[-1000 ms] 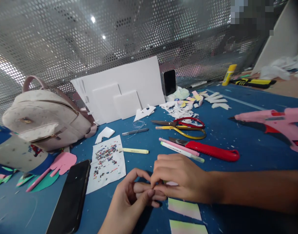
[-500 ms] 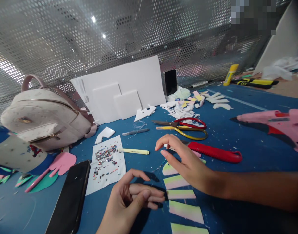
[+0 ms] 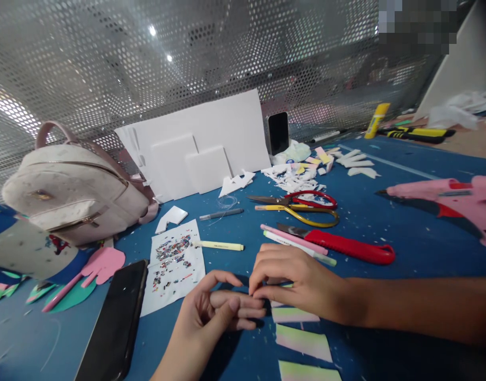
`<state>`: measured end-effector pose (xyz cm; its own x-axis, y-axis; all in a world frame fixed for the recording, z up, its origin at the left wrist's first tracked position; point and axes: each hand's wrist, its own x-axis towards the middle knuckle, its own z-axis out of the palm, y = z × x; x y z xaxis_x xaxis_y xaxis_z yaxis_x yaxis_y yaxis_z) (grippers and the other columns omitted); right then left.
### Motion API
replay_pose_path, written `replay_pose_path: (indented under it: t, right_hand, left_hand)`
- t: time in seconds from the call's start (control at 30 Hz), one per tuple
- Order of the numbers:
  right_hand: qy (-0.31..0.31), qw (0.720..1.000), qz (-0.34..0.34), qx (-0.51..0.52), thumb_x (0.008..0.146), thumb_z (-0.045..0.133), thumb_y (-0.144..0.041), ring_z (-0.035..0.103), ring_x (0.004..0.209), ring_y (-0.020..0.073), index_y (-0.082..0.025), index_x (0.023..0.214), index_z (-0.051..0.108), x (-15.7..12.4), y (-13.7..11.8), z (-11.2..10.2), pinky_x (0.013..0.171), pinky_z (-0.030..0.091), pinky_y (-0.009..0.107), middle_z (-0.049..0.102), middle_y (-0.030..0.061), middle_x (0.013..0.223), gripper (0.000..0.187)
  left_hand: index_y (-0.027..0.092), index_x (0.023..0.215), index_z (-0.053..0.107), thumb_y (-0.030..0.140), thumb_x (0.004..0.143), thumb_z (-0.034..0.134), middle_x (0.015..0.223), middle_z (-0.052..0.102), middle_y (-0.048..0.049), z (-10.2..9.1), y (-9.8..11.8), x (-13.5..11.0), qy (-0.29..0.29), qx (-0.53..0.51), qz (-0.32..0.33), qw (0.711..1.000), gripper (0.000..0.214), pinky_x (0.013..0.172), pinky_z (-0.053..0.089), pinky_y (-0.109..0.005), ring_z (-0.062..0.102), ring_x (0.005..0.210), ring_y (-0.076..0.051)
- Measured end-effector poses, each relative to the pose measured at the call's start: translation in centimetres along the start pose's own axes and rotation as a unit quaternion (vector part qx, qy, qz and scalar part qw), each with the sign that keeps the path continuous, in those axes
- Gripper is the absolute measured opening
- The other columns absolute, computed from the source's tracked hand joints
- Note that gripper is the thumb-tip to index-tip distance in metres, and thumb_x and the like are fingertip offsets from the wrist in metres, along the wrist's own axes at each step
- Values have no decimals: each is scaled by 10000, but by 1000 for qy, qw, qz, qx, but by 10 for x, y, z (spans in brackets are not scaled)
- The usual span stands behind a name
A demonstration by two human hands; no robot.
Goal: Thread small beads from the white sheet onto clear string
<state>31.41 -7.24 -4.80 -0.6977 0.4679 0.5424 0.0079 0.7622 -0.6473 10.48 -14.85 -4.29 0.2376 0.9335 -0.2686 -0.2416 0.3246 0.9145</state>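
My left hand [image 3: 211, 317] is over the blue table, its thumb pressed on the middle fingers and its index finger raised. Whatever those fingers may hold is too small or hidden. My right hand [image 3: 296, 278] meets the left fingertips, thumb and index finger pinched together; I cannot make out anything between them. Beneath and beside my right hand lie several green-to-pink strips [image 3: 302, 341], some partly covered by it. Left of my hands, a white sheet [image 3: 147, 304] carries many tiny coloured bits [image 3: 173, 248]. Behind it is a coil of clear thread [image 3: 227, 202].
Beyond my right hand lie a red-handled cutter [image 3: 352, 247], pink [image 3: 294, 239] and pale green pens, and scissors [image 3: 282, 201]. A yellow marker [image 3: 221, 245] touches the sheet. A phone [image 3: 114, 323] and backpack [image 3: 72, 185] are left, a pink glue gun [image 3: 445, 193] right.
My right hand has moved down and left to the left fingertips, and its fingers have closed to a pinch. The pens behind it now show. My left hand has barely moved.
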Motion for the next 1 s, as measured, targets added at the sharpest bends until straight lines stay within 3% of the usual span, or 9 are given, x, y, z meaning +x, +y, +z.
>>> replay_pose_path:
  t: [0.13, 0.33, 0.43, 0.53, 0.63, 0.8, 1.0]
  right_hand:
    - [4, 999, 35, -13, 1033, 588, -246, 568, 806, 160, -162, 904, 667, 1, 0, -1, 724, 412, 271, 662, 31, 855, 173]
    - [-1, 996, 86, 14, 1037, 558, -193, 551, 839, 147, -175, 921, 600, 3, -3, -4, 747, 408, 251, 618, 15, 905, 124]
    - [1, 995, 100, 30, 1030, 564, -181, 543, 839, 142, -180, 921, 596, 3, -5, -4, 744, 404, 245, 611, 10, 908, 114]
    - [2, 994, 104, 38, 1022, 571, -160, 536, 839, 136, -180, 914, 595, 3, -6, -5, 745, 401, 239, 605, 3, 905, 112]
    - [1, 994, 101, 39, 1019, 576, -153, 534, 839, 132, -180, 915, 591, 3, -6, -5, 749, 400, 239, 602, -1, 904, 108]
    - [-5, 995, 93, 33, 1029, 578, -179, 531, 845, 131, -180, 914, 589, 2, -6, -4, 759, 398, 241, 598, -3, 901, 116]
    - [-2, 995, 87, 37, 1023, 583, -160, 527, 835, 125, -175, 904, 586, 3, -7, -5, 755, 399, 234, 592, -6, 894, 120]
  left_hand:
    - [174, 1119, 613, 401, 906, 770, 1028, 827, -158, -3, 3, -2, -20, 20, 55, 998, 348, 863, 621, -338, 784, 999, -276]
    - [238, 1243, 637, 319, 1017, 609, 1215, 769, -117, -17, 22, -10, 19, 158, 175, 972, 242, 957, 581, -364, 756, 1065, -282]
    - [269, 1283, 661, 228, 1042, 528, 1308, 721, -96, -25, 32, -10, 6, 252, 199, 947, 278, 1039, 524, -355, 698, 1183, -277]
    - [269, 1193, 730, 185, 994, 593, 1253, 735, -89, -32, 41, -7, -7, 392, 222, 893, 256, 1036, 501, -344, 672, 1183, -275]
    - [243, 998, 752, 179, 920, 706, 1008, 771, -69, -38, 46, 0, -35, 487, 216, 845, 111, 895, 527, -318, 702, 959, -244]
    - [214, 904, 717, 132, 895, 715, 922, 691, -34, -48, 40, 9, -113, 519, 167, 830, 82, 780, 476, -301, 646, 879, -213]
    - [193, 848, 704, 104, 920, 653, 901, 646, -35, -52, 35, 13, -130, 531, 168, 821, 126, 780, 439, -306, 617, 877, -211]
